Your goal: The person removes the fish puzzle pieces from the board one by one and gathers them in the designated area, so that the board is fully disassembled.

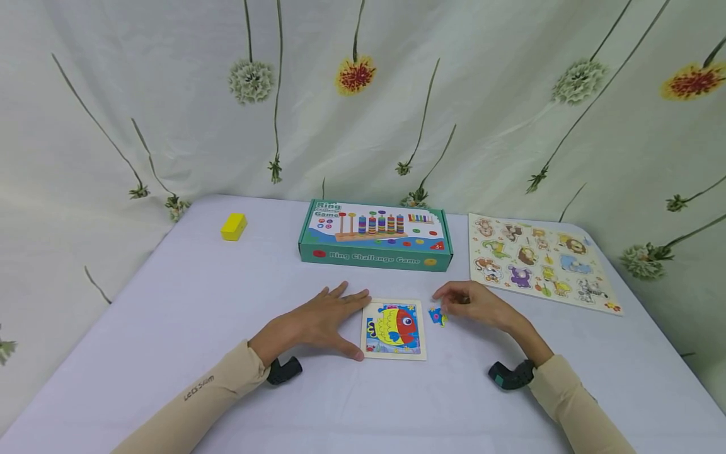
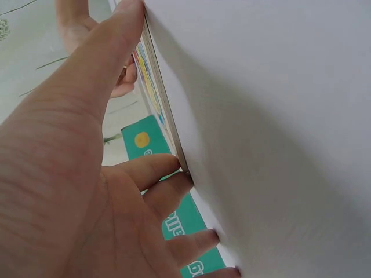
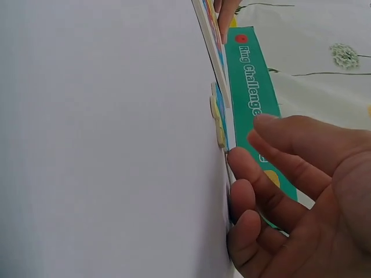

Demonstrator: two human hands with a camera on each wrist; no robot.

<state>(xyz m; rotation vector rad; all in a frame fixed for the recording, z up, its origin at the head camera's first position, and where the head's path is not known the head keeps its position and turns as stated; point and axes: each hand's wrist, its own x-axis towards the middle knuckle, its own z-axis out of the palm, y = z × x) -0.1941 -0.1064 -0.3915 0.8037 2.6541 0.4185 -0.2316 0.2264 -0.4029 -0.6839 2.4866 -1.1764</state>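
Observation:
A square wooden fish jigsaw puzzle point(image 1: 394, 329) lies flat on the table, a yellow and red fish in its pale frame. My left hand point(image 1: 326, 321) spreads its fingers along the frame's left side, with thumb and forefinger at its edge. To the right of the frame lies a loose jigsaw piece point(image 1: 437, 316), blue with yellow and pink. My right hand point(image 1: 476, 304) is beside that piece, fingers loosely bent. In the right wrist view, the piece point(image 3: 219, 121) rests on the table near the fingertips, and the thumb stands apart from it.
A green Ring Challenge Game box point(image 1: 374, 243) stands behind the puzzle. An animal picture board point(image 1: 539, 261) lies at the back right. At the back left is a yellow block point(image 1: 234, 227). A flower-printed cloth point(image 1: 363, 126) hangs behind the table.

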